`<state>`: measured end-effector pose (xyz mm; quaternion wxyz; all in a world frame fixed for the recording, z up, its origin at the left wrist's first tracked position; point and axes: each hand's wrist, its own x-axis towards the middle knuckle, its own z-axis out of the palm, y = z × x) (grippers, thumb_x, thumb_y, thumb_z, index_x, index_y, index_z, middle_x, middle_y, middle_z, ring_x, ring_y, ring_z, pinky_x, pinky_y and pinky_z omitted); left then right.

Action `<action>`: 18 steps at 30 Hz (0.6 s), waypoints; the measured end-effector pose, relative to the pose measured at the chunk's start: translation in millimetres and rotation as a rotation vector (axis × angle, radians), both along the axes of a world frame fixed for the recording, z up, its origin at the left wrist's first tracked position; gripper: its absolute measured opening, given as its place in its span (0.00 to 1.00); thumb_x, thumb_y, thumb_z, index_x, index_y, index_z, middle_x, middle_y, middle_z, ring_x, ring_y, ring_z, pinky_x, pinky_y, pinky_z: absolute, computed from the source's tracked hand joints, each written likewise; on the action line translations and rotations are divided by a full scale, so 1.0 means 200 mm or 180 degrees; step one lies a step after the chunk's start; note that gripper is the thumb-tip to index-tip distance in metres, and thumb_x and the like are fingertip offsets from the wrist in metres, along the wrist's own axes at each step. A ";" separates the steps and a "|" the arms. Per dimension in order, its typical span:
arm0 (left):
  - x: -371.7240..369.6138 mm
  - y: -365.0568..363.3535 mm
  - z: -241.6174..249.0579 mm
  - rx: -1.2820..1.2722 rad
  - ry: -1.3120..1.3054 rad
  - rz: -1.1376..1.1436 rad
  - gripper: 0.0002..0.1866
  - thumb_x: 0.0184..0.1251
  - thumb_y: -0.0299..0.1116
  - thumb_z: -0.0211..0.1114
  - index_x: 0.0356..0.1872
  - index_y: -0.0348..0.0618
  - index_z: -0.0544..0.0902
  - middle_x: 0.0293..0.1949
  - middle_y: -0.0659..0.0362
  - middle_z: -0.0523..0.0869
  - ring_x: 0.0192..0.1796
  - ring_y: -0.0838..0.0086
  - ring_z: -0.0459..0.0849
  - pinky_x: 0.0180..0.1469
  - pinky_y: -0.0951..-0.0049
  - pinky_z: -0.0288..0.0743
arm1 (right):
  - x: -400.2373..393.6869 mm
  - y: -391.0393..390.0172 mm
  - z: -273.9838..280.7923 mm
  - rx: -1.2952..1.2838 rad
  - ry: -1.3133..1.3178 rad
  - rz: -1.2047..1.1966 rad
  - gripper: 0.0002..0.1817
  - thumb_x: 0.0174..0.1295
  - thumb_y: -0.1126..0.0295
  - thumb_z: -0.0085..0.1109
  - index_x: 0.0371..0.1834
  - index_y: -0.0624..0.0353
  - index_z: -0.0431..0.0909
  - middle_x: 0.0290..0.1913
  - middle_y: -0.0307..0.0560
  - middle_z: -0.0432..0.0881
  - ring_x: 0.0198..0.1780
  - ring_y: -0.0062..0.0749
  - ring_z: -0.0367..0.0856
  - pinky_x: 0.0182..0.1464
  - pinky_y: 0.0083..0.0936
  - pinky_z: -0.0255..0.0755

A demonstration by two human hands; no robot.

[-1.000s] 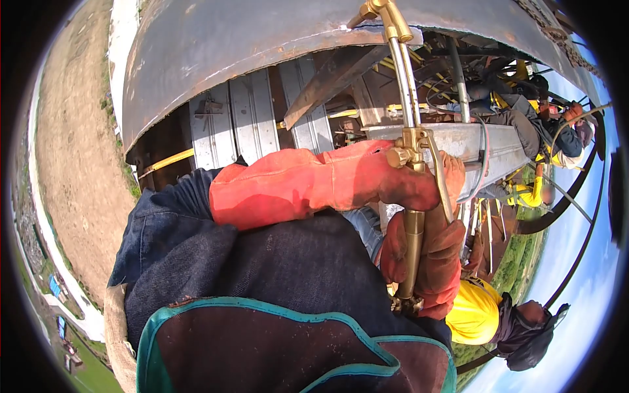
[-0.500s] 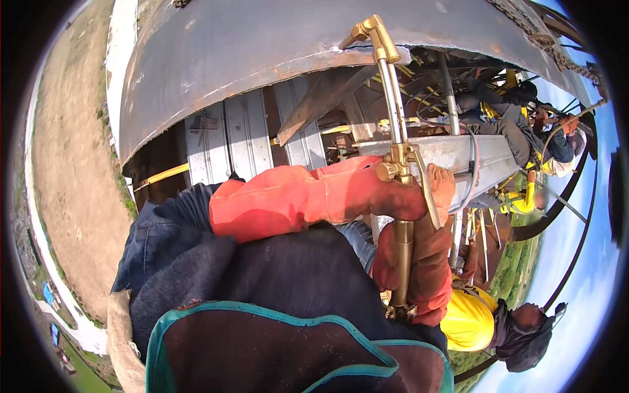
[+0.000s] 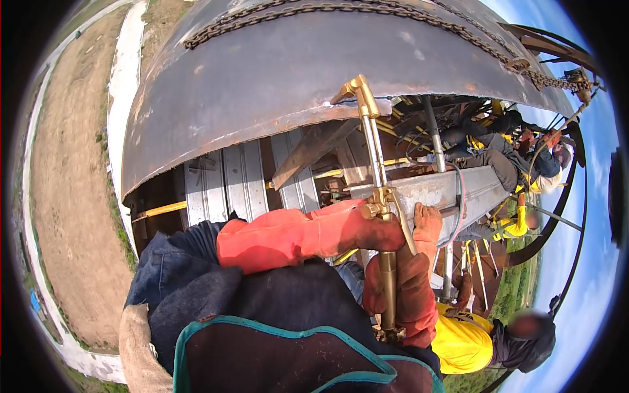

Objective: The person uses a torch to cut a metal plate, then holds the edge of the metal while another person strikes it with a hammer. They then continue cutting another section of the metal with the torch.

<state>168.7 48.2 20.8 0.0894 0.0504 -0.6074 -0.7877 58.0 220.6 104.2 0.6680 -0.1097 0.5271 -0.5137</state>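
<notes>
A brass cutting torch (image 3: 388,281) stands nearly upright in the view, with long tubes running up to its angled head. The torch's tip sits right at the cut edge of a large curved steel plate (image 3: 262,72). My left hand (image 3: 386,234), in a long red gauntlet glove, is closed around the torch near its valve and lever. Lower down, my right hand (image 3: 414,288), in a darker red glove, wraps the handle; its fingers are partly hidden. Just beyond the lever, another hand (image 3: 428,223) rests on a grey steel channel (image 3: 426,193).
Heavy chains (image 3: 367,9) lie across the plate. Ribbed metal planks (image 3: 244,180) and a rusty angled bar (image 3: 311,154) sit below its edge. A person in a yellow shirt (image 3: 462,340) is close at lower right; others work farther back. Ground shows far below at left.
The view has shifted, so the torch and both my hands appear lower and slightly left. More of the plate and chains shows. The torch head remains at the plate's edge.
</notes>
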 end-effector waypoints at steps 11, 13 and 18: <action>0.04 0.00 0.06 0.0237 -0.0080 0.0010 0.23 0.78 0.46 0.79 0.67 0.46 0.96 0.58 0.56 0.98 0.62 0.71 0.93 0.68 0.64 0.86 | -0.01 0.01 -0.01 0.0013 0.0019 0.0001 0.18 0.65 0.56 0.60 0.38 0.64 0.82 0.20 0.50 0.81 0.15 0.40 0.79 0.21 0.35 0.78; 0.04 -0.01 0.06 0.0239 0.0042 -0.0031 0.23 0.78 0.45 0.79 0.67 0.47 0.96 0.59 0.55 0.98 0.63 0.70 0.93 0.68 0.64 0.86 | -0.01 0.01 -0.01 0.0013 0.0025 0.0011 0.18 0.65 0.56 0.60 0.36 0.64 0.82 0.19 0.50 0.81 0.15 0.40 0.79 0.21 0.35 0.78; -0.05 0.02 -0.10 0.0278 0.0356 -0.0031 0.21 0.78 0.42 0.79 0.66 0.46 0.96 0.60 0.55 0.98 0.65 0.69 0.94 0.69 0.63 0.86 | -0.01 0.04 -0.01 0.0014 0.0060 -0.0035 0.18 0.65 0.56 0.60 0.32 0.63 0.82 0.18 0.50 0.81 0.15 0.40 0.79 0.21 0.35 0.78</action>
